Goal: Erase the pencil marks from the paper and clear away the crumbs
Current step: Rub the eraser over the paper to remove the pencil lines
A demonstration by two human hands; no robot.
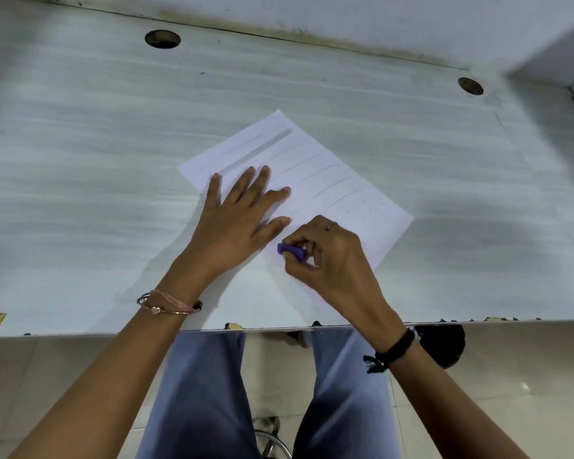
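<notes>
A white sheet of paper (pixel 328 180) lies turned at an angle on the pale table (pixel 80 160). It carries a thick grey pencil band (pixel 262 147) near its far edge and several thin pencil lines below that. Small dark crumbs (pixel 365 207) dot the sheet's right part. My left hand (pixel 236 220) lies flat with spread fingers on the paper's left side. My right hand (pixel 332 256) grips a purple eraser (pixel 290 251) whose tip touches the paper's near part, just right of my left thumb.
Two round cable holes (pixel 162 39) (pixel 470 86) sit near the table's far edge, along a white wall. A side panel rises at the far right. The table's near edge (pixel 279 327) is chipped; my legs and a metal stool base show below it.
</notes>
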